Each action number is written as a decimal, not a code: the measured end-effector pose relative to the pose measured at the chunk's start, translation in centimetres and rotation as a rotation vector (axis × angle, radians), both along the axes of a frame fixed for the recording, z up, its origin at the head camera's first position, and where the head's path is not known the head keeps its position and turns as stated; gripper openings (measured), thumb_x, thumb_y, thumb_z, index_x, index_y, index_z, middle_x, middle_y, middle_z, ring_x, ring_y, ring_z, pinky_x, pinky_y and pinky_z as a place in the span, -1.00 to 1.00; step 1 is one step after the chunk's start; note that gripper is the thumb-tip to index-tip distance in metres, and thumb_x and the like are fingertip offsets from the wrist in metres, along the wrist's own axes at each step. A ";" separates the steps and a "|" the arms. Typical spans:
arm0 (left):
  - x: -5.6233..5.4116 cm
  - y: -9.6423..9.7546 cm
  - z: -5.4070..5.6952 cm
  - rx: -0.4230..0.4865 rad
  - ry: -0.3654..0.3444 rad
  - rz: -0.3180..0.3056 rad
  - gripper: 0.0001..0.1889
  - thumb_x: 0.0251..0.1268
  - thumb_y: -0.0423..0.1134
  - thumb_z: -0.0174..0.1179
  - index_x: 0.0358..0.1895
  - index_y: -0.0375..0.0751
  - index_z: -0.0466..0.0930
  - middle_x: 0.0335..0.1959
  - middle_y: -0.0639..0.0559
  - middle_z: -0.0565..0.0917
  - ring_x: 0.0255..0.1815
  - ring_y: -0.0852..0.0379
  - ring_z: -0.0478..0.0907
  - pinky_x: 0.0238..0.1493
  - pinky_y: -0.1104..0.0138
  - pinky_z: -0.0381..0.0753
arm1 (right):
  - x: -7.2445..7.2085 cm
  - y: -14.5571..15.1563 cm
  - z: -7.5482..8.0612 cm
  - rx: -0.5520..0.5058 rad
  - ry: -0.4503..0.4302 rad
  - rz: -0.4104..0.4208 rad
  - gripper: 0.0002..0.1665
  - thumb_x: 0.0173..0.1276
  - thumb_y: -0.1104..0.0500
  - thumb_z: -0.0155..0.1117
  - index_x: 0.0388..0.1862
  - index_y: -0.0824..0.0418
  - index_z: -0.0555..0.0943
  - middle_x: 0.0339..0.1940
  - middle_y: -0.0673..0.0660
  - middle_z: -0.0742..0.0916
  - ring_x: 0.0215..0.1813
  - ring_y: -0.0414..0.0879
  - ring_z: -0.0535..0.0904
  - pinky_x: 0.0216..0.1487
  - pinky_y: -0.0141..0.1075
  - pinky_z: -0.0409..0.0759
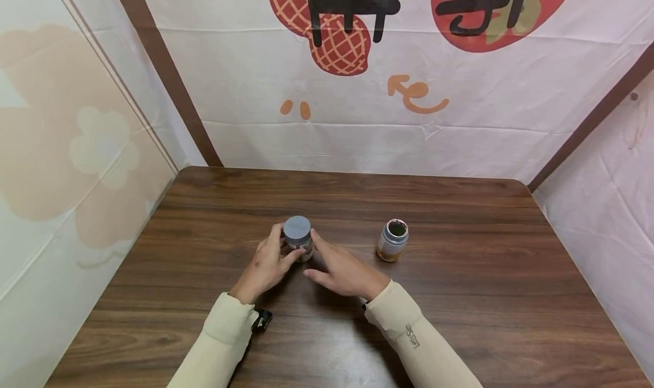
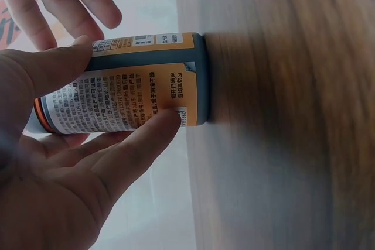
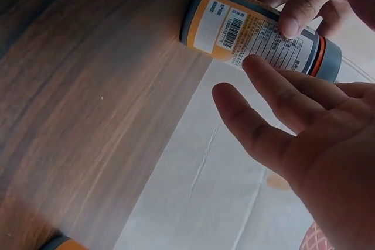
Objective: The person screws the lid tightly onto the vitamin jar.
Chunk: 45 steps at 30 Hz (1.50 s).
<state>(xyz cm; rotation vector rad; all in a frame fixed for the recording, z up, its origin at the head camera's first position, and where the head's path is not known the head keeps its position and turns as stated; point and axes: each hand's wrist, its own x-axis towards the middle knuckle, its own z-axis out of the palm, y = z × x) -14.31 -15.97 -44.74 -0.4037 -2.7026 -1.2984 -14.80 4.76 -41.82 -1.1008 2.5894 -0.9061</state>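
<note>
A jar (image 1: 297, 229) with a grey-blue lid stands upright on the table, its orange and white label covered in small print. My left hand (image 1: 263, 268) grips it from the left, thumb on the near side. In the left wrist view the thumb and fingers lie around the jar (image 2: 140, 86). My right hand (image 1: 347, 270) is at the jar's right side, fingers stretched and a fingertip close to the lid's edge. The right wrist view shows these straight fingers (image 3: 275, 98) beside the jar (image 3: 246, 27), not wrapped around it.
A second jar (image 1: 392, 241) without a lid stands upright to the right of my right hand, its mouth dark inside. The brown wood-grain table (image 1: 485, 297) ends at a printed white cloth wall (image 1: 357, 144), with more cloth at both sides.
</note>
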 end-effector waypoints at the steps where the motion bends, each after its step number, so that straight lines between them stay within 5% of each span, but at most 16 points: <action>1: -0.1 -0.1 0.0 -0.002 0.006 0.003 -0.40 0.32 -0.38 0.32 0.31 -0.37 0.20 0.24 -0.40 0.47 0.20 -0.27 0.54 0.08 0.02 0.59 | -0.1 -0.1 0.0 -0.001 -0.003 0.003 -0.02 0.51 0.01 0.22 0.61 0.36 -0.10 0.53 0.33 0.27 0.49 0.05 0.28 0.43 -0.13 0.28; 45: -3.0 -3.9 0.4 -0.029 -0.139 0.081 -0.34 0.44 -0.29 0.22 0.42 -0.41 0.06 0.34 -0.48 0.33 0.34 -0.35 0.37 0.22 -0.07 0.45 | -3.5 -4.6 -0.7 -0.025 -0.114 -0.003 0.01 0.52 0.06 0.21 0.63 0.29 -0.19 0.62 0.23 0.10 0.55 0.05 0.15 0.47 -0.13 0.21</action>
